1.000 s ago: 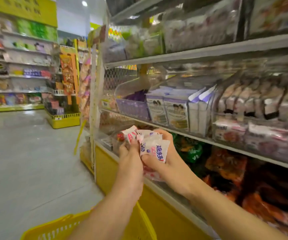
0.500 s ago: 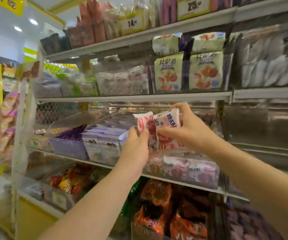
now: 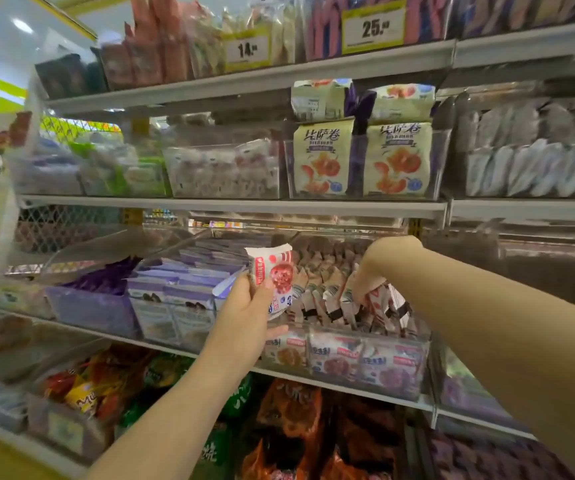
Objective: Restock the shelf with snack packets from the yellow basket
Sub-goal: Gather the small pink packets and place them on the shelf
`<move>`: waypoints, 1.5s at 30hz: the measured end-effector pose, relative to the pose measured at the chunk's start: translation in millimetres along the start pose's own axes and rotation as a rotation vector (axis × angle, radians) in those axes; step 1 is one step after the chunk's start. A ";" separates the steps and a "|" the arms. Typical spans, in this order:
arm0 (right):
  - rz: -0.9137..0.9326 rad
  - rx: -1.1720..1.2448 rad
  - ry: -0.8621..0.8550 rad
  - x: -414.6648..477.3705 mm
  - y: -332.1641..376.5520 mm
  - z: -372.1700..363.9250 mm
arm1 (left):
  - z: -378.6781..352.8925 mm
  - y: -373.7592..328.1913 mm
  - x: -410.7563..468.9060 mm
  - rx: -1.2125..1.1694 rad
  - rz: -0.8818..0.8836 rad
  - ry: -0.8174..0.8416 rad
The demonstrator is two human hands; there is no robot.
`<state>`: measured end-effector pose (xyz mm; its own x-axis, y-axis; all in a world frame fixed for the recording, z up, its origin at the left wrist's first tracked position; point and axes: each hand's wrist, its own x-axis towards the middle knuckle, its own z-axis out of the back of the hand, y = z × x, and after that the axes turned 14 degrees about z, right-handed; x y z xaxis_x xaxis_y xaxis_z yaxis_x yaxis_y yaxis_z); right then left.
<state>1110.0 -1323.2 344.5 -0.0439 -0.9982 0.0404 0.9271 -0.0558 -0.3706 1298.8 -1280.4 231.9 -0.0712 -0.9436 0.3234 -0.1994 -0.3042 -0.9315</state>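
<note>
My left hand (image 3: 244, 315) grips a bundle of snack packets (image 3: 274, 275), held upright just left of the clear bin (image 3: 365, 336) on the shelf (image 3: 348, 388). My right hand (image 3: 371, 268), fingers curled downward, pinches a single packet (image 3: 378, 299) inside that bin.

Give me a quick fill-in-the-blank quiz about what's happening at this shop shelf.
1. The left hand holds a white and ___ snack packet.
2. The hand reaching into the clear bin is the person's ___ one.
3. One price tag on the top shelf reads 14; the other price tag reads ___.
Missing words: red; right; 25.
</note>
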 end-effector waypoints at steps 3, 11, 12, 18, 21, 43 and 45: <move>-0.033 0.084 -0.057 13.1 -2.9 -19.5 | 7.5 2.0 -1.3 -0.008 -0.011 0.029; 0.091 -0.024 -0.702 -15.0 -14.9 -73.7 | 11.3 16.4 -2.4 -0.001 -0.017 0.087; 0.168 -0.024 -0.754 -20.5 -17.3 -74.9 | 10.1 17.4 -2.1 0.000 -0.014 0.093; 0.423 -0.124 -0.569 -46.3 -29.6 -82.7 | 7.9 19.1 2.0 0.000 -0.007 0.088; 0.432 -0.135 -0.400 -48.3 -38.3 -75.7 | 10.1 21.1 4.8 -0.005 -0.003 0.077; 0.577 -0.374 -0.350 -28.4 -50.4 -63.0 | 7.9 20.0 11.8 0.010 -0.008 0.049; 0.555 -0.430 -0.418 -19.3 -42.5 -56.6 | 6.9 20.1 13.0 0.019 -0.010 0.049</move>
<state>1050.3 -1302.8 307.0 0.6013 -0.7970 0.0577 0.5452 0.3564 -0.7587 1300.6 -1299.7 216.2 -0.1176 -0.9331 0.3398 -0.1815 -0.3162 -0.9312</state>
